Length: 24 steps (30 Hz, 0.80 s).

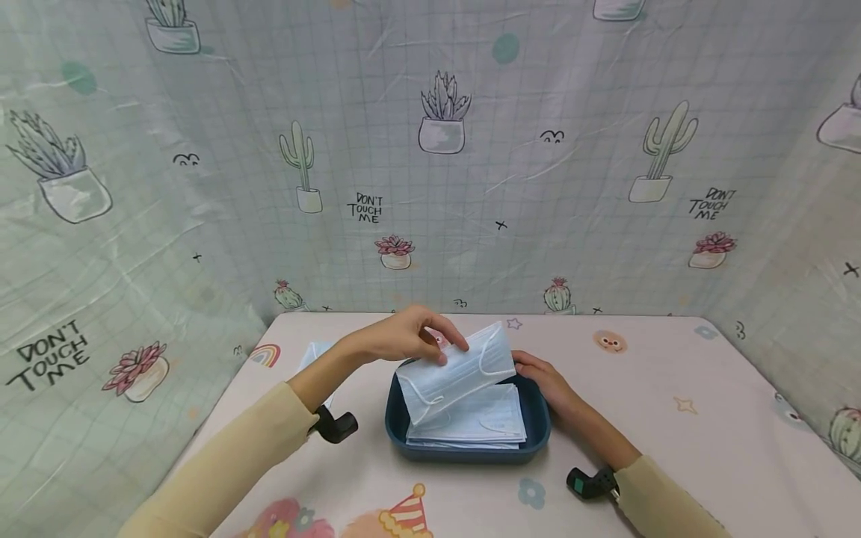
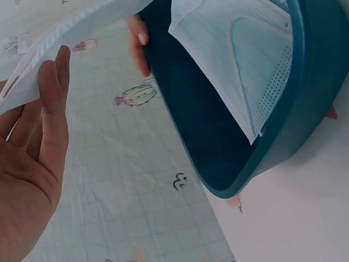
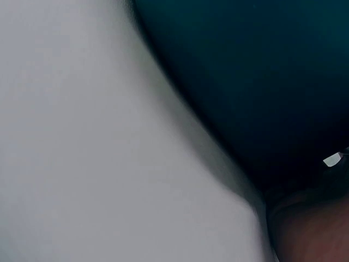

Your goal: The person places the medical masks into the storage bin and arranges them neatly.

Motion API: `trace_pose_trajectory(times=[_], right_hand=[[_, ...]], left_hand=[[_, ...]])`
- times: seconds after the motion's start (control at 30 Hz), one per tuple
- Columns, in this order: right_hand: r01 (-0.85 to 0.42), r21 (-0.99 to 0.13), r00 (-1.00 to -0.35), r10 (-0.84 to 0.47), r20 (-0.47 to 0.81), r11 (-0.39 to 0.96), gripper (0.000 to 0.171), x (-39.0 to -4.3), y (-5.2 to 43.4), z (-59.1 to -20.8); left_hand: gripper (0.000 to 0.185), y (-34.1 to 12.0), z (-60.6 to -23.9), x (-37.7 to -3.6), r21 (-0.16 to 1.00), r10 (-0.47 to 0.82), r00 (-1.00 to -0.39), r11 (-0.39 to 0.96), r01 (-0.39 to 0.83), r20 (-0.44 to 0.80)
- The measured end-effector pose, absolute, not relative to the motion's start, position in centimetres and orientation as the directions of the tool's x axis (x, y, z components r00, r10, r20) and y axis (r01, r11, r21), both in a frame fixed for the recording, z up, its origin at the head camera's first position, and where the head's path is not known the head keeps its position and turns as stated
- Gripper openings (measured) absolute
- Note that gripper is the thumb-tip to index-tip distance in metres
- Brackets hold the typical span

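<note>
Over a dark blue plastic basin (image 1: 464,454), my left hand (image 1: 406,334) pinches a light blue face mask (image 1: 464,370) between thumb and fingers. The mask slants up to the right, its white ear loops showing. Under it, a stack of face masks (image 1: 477,418) lies flat in the basin. In the left wrist view the held mask (image 2: 82,38) rises from the fingers, apart from the top mask (image 2: 234,54) of the stack. My right hand (image 1: 551,385) grips the basin's right back rim, fingers over the edge. The right wrist view shows mostly the basin's dark side (image 3: 245,82).
Another light blue mask (image 1: 315,353) lies on the table at the left, partly hidden behind my left forearm. The table (image 1: 646,403) has a pale printed cover. A curtain (image 1: 498,179) with cactus drawings rises behind and along both sides.
</note>
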State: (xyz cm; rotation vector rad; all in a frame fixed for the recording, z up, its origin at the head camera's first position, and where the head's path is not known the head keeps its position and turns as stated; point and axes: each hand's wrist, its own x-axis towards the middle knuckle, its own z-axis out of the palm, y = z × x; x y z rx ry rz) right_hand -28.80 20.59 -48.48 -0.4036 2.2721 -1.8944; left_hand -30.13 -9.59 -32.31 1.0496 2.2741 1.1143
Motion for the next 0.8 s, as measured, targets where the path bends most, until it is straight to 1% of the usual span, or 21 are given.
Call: trace_pose_trajectory(times=[0.23, 0.37, 0.53, 0.63, 0.8], right_hand=[[-0.110, -0.984, -0.949, -0.309, 0.063, 0.138, 0.050, -28.8, 20.8, -48.6], [-0.067, -0.989, -0.956, -0.293, 0.025, 0.134, 0.049, -28.9, 20.9, -48.6], [-0.052, -0.995, -0.938, -0.347, 0.017, 0.090, 0.047, -29.1, 20.7, -48.6], [-0.084, -0.991, -0.929, -0.368, 0.041, 0.100, 0.046, -29.2, 20.7, -48.7], [-0.132, -0.979, -0.932, -0.355, 0.071, 0.152, 0.045, -29.2, 20.7, -48.5]], left_hand=[[0.031, -7.7, -32.3, -31.0, 0.763, 0.830, -0.555, 0.399, 0.508, -0.065], [0.030, -6.7, -32.3, -31.1, 0.776, 0.880, -0.470, 0.340, 0.532, -0.064], [0.028, -5.9, -33.5, -31.2, 0.810, 0.930, -0.356, 0.278, 0.517, -0.092], [0.029, -5.8, -34.5, -31.2, 0.827, 0.934, -0.331, 0.287, 0.483, -0.131], [0.030, -5.7, -35.8, -31.7, 0.813, 0.928, -0.333, 0.321, 0.486, -0.167]])
